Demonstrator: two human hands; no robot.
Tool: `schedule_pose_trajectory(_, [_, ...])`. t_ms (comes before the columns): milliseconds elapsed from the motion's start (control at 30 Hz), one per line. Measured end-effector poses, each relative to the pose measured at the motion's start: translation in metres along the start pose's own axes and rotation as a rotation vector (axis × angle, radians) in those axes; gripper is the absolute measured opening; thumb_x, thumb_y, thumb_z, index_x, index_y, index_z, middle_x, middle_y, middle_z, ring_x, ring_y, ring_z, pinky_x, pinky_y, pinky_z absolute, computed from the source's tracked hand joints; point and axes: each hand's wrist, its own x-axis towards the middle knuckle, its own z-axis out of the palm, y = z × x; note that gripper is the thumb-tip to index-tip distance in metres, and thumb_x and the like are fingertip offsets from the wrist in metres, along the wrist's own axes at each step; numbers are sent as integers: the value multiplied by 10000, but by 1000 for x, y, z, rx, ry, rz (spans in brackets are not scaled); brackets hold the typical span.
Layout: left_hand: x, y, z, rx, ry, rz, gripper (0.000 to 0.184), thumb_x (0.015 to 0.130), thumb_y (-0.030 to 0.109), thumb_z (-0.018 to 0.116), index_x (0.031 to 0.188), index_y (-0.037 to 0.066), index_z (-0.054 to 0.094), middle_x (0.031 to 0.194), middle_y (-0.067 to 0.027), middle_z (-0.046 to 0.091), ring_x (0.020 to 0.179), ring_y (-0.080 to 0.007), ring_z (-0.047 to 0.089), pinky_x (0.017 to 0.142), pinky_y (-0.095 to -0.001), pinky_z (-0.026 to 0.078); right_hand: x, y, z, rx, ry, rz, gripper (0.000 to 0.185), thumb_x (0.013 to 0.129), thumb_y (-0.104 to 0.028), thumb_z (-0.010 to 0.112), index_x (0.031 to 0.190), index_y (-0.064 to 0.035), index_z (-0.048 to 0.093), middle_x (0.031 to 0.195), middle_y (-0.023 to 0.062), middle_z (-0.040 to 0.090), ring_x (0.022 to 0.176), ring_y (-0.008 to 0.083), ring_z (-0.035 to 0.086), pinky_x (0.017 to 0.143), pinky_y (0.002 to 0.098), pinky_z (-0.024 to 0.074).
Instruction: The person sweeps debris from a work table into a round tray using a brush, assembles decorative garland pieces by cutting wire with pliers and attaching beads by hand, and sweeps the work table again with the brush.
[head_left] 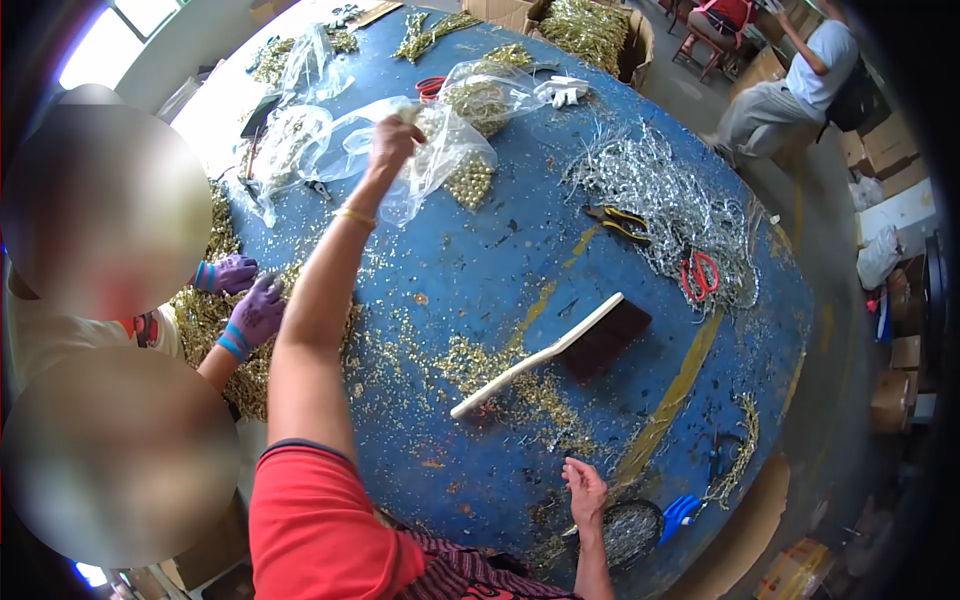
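A clear plastic bag [468, 182] of gold beads lies toward the far side of the blue counter [460, 270], and it is reached by the left hand [395, 142]. The fingers of that hand are bent in and appear to be pinched on the plastic, though their tips are partly hidden. The right hand [585, 488] is held over the near edge with its fingers loosely bent and apart, and nothing is held in it.

The work is judged to be partway along: beads are bagged, but gold scraps [490, 370] are strewn across the middle, not yet gathered up. A brush [600, 340] is left lying over them, touched by neither hand. How many bags are finished cannot be told.

On the far right, a pile of silver tinsel [660, 170] is spread, with pliers [622, 226] and red scissors [700, 275] lying on it or at its edge. A round black dish [632, 532] is seen just beside the right hand. The left arm is stretched past a co-worker's purple gloves [258, 310], which are busy at a gold tinsel heap [243, 375]; little room is left there. Beyond the bag, a white glove [562, 92] is seen.
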Motion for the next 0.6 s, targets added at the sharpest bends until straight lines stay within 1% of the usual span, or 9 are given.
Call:
schedule_pose_trajectory(33, [-2, 1, -25, 223, 116, 454, 212, 707, -10, 469, 681, 57, 669, 684, -93, 628, 632, -246, 583, 604, -347, 453, 3, 2, 0, -20, -21, -40, 208, 855, -153, 595, 1025, -36, 624, 825, 31, 638, 735, 86, 599, 599, 201, 459])
schedule_pose_trajectory(67, [2, -3, -51, 244, 315, 671, 220, 686, -22, 459, 711, 52, 665, 767, -89, 638, 678, -240, 591, 625, -338, 457, 6, 4, -1, -37, -32, -66, 207, 855, -151, 596, 1026, -37, 623, 819, 33, 639, 732, 86, 599, 599, 199, 460])
schedule_pose_trajectory(100, [6, -8, -76, 261, 428, 702, 197, 709, -3, 461, 734, 35, 653, 814, -103, 634, 721, -239, 591, 652, -337, 460, 2, 6, 0, -53, -19, -76, 206, 854, -149, 596, 1026, -38, 623, 812, 35, 639, 730, 86, 599, 600, 198, 461])
schedule_pose_trajectory(133, [45, -54, -112, 265, 430, 788, 162, 750, 23, 485, 705, -23, 634, 824, -98, 649, 684, -173, 571, 619, -286, 448, 1, 1, 3, -18, -22, -52, 188, 859, -123, 583, 1017, -30, 623, 839, 48, 628, 738, 87, 595, 611, 201, 462])
schedule_pose_trajectory(167, [22, -45, -118, 313, 478, 550, 183, 730, 60, 494, 779, 45, 670, 919, -130, 644, 850, -243, 598, 735, -329, 464, 1, -4, 6, -15, -21, -58, 183, 857, -118, 584, 1010, -25, 624, 846, 54, 623, 744, 98, 594, 627, 211, 466])
schedule_pose_trajectory(433, [98, -173, -108, -360, 165, -72, 281, 879, 163, 424, 1069, 7, 560, 1054, -127, 574, 953, -231, 535, 847, -307, 422, -15, -13, 14, -50, -56, 4, 158, 852, -109, 583, 981, -32, 631, 871, 64, 606, 745, 128, 590, 633, 234, 468])
schedule_pose_trajectory(467, [102, -176, -108, -364, 130, -68, 301, 897, 176, 415, 1105, 3, 546, 1071, -127, 565, 965, -229, 528, 861, -304, 416, -16, -13, 10, -65, -42, 7, 158, 853, -113, 583, 980, -34, 631, 868, 64, 605, 744, 129, 590, 633, 235, 469])
schedule_pose_trajectory(567, [85, -158, -121, 736, 289, 774, 463, 916, 344, 345, 1135, -18, 533, 1080, -180, 569, 987, -305, 528, 876, -372, 388, -19, -9, 6, -60, -10, -4, 161, 854, -126, 584, 980, -36, 630, 860, 63, 604, 742, 132, 590, 634, 239, 471])
schedule_pose_trajectory(600, [19, -85, -86, 558, 504, 595, 409, 906, 286, 402, 1152, -18, 522, 1107, -189, 559, 997, -313, 530, 871, -374, 395, -17, -2, 6, -35, 6, -18, 164, 854, -130, 585, 981, -36, 629, 859, 63, 604, 741, 133, 589, 633, 241, 471])
